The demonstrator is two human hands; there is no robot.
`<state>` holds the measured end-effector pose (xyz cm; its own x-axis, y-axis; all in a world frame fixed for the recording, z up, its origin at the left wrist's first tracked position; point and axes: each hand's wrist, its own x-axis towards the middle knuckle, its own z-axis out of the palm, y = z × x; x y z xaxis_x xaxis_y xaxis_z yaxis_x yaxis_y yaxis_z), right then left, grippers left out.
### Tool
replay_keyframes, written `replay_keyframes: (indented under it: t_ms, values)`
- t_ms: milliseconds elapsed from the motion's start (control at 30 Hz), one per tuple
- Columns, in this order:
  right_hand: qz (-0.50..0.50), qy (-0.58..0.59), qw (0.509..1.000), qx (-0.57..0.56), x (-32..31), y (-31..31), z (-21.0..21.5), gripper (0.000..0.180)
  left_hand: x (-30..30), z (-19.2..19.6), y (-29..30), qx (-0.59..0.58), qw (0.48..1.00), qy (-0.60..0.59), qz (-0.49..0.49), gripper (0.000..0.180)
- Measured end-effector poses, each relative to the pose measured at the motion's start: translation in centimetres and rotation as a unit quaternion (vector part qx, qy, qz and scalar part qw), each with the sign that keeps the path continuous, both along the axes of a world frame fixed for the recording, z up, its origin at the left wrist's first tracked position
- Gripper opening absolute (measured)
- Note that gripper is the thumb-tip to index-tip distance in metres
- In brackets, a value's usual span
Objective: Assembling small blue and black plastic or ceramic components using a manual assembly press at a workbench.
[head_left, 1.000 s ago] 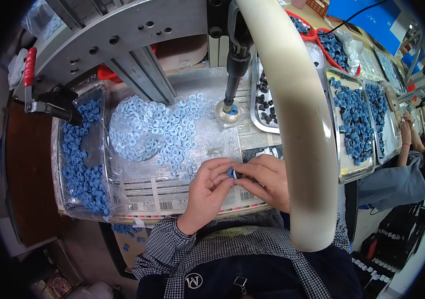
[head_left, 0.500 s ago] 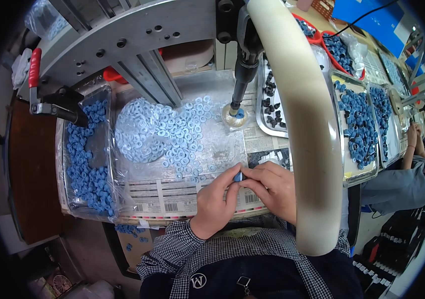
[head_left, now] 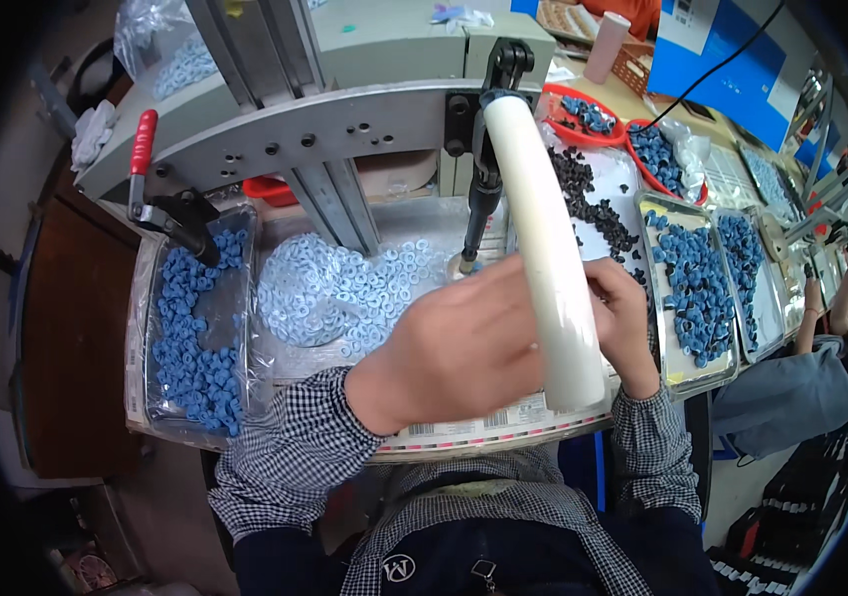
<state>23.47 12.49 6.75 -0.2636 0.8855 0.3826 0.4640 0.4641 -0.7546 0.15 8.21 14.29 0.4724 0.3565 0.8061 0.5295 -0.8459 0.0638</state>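
My left hand (head_left: 454, 343) is raised over the work table, back of the hand upward, reaching to the right. A curved white tube (head_left: 543, 248) crosses in front of its fingers and hides them. Beyond the tube, close to the black parts, is my right hand (head_left: 624, 323); its visible fingers are curled, and what they hold, if anything, is hidden. Behind my left hand the dark press rod (head_left: 480, 214) points down at a small round seat (head_left: 461, 265), partly covered by the hand. Pale blue rings (head_left: 389, 276) lie left of the rod, beside a clear bag of rings (head_left: 297, 298).
At the left stands a tray (head_left: 223, 320) of blue parts below a red-handled clamp (head_left: 143, 149). Black parts (head_left: 593, 204) lie scattered behind my right hand. Blue-part trays (head_left: 697, 283) and red baskets (head_left: 654, 159) stand to the right. A co-worker (head_left: 791, 387) sits at far right.
My hands were together at the table's front edge, pinching a small blue part. Both have moved up and right, behind the tube, and the part is out of sight. The view has also shifted.
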Motion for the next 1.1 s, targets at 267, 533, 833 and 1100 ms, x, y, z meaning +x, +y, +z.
replay_keyframes:
  t_ms: [267,533,833,1100]
  values:
    - [0.133,-0.133,0.981,0.037,-4.3,4.5,-2.9,0.031,0.3,11.9,8.1,0.125,0.979,-0.086,-0.134,0.029]
    - [0.133,-0.123,0.981,0.073,-5.3,4.4,-2.4,0.02,-1.6,12.7,8.1,-0.047,0.948,-0.312,-0.03,0.027]
    - [-0.24,-0.276,0.928,0.069,17.5,3.1,-1.8,0.028,-5.6,-5.0,-2.6,-0.385,0.847,-0.358,0.076,0.028]
    - [-0.128,-0.208,0.957,0.158,7.8,1.9,3.4,0.032,-1.0,-12.8,3.1,-0.386,0.889,-0.205,0.14,0.03]
